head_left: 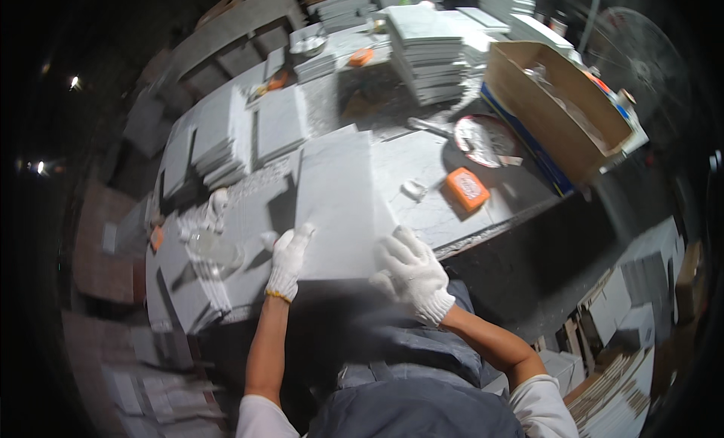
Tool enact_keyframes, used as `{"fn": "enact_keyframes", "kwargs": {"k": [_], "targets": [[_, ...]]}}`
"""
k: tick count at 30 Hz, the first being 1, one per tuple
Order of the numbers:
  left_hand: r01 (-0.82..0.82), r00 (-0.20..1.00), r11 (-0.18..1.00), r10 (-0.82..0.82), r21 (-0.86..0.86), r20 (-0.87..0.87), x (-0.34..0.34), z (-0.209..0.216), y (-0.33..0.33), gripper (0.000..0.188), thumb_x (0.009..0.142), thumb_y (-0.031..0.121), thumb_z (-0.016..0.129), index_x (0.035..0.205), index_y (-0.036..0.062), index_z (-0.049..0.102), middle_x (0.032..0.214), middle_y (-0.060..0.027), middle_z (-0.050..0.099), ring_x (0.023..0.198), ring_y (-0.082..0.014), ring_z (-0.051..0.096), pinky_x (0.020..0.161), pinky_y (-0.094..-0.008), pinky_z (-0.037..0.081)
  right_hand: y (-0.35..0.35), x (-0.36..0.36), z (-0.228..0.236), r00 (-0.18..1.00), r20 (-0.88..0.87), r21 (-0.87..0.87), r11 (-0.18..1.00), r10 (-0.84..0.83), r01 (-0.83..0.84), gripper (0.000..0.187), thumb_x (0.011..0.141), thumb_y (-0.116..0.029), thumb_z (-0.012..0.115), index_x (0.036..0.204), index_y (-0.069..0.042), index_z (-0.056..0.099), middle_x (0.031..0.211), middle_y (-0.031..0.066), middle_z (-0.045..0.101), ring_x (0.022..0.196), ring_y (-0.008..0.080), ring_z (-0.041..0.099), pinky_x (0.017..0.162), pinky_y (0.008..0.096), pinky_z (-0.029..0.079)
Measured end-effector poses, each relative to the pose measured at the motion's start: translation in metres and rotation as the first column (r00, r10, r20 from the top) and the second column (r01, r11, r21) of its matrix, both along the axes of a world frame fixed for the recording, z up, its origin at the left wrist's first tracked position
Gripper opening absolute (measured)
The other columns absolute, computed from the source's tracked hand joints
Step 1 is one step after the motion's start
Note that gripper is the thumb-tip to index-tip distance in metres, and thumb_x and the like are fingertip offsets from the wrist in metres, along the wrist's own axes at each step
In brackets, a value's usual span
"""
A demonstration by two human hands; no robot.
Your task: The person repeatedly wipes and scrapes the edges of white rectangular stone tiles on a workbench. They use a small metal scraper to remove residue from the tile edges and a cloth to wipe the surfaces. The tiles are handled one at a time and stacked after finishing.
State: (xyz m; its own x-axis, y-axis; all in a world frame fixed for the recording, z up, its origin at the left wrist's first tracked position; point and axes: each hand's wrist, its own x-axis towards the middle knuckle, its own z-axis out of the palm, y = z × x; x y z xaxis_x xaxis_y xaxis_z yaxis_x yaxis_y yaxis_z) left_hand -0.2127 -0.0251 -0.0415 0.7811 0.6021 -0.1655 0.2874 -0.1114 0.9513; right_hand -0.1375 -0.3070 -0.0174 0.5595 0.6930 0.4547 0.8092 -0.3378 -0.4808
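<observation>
A pale grey, marble-like slab (335, 212) lies lengthwise before me at the table's near edge, with another slab's edge showing behind it. My left hand (288, 258), in a white knitted glove with a yellow cuff edge, is closed on the slab's left edge, thumb on top. Over the slab's right near corner, my right hand (413, 276) has its gloved fingers spread, partly smeared by motion. An orange block-shaped pack (467, 189) sits to the right, beside a small crumpled white piece (413, 189).
A red-rimmed bowl of white paste (486, 142) stands at right, near an open cardboard box (558, 99). Slab stacks (426, 53) rise at the back, others (219, 140) at left. A clear container (215, 246) is left of my left hand. A fan (637, 57) stands far right.
</observation>
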Motion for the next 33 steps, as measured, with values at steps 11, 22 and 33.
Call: {"fn": "enact_keyframes", "kwargs": {"k": [11,22,33], "targets": [[-0.042,0.993,0.998,0.045,-0.036,0.11,-0.001,0.049,-0.023,0.027,0.105,0.027,0.064,0.106,0.0011,0.072,0.093,0.0029,0.067,0.083,-0.0043,0.054,0.075,-0.0236,0.044,-0.014,0.01,0.014,0.972,-0.229,0.049,0.998,0.06,-0.05,0.028,0.1,-0.037,0.056,0.107,-0.01,0.06,0.119,0.0078,0.057,0.122,0.03,0.052,0.102,0.0442,0.046],[-0.165,0.966,0.968,0.197,-0.192,0.165,0.016,0.085,-0.065,0.032,0.102,0.03,0.07,0.108,-0.0005,0.064,0.095,0.0015,0.064,0.087,-0.0065,0.056,0.08,-0.0243,0.047,0.016,0.05,0.034,0.591,-0.795,0.405,0.846,0.137,0.348,0.07,0.099,-0.013,0.068,0.158,0.001,0.034,0.154,0.0156,0.046,0.128,0.0224,0.056,0.107,0.0331,0.046],[-0.123,0.991,0.963,0.132,-0.24,0.024,0.068,0.114,-0.061,0.057,0.099,0.033,0.074,0.13,-0.0117,0.056,0.123,-0.0121,0.065,0.11,-0.0146,0.058,0.098,-0.0289,0.046,0.053,0.132,0.087,0.174,-0.985,0.077,0.881,-0.007,0.466,0.026,0.107,-0.035,0.059,0.108,-0.011,0.067,0.08,-0.0048,0.058,0.069,0.0047,0.049,0.06,0.0235,0.042]]}}
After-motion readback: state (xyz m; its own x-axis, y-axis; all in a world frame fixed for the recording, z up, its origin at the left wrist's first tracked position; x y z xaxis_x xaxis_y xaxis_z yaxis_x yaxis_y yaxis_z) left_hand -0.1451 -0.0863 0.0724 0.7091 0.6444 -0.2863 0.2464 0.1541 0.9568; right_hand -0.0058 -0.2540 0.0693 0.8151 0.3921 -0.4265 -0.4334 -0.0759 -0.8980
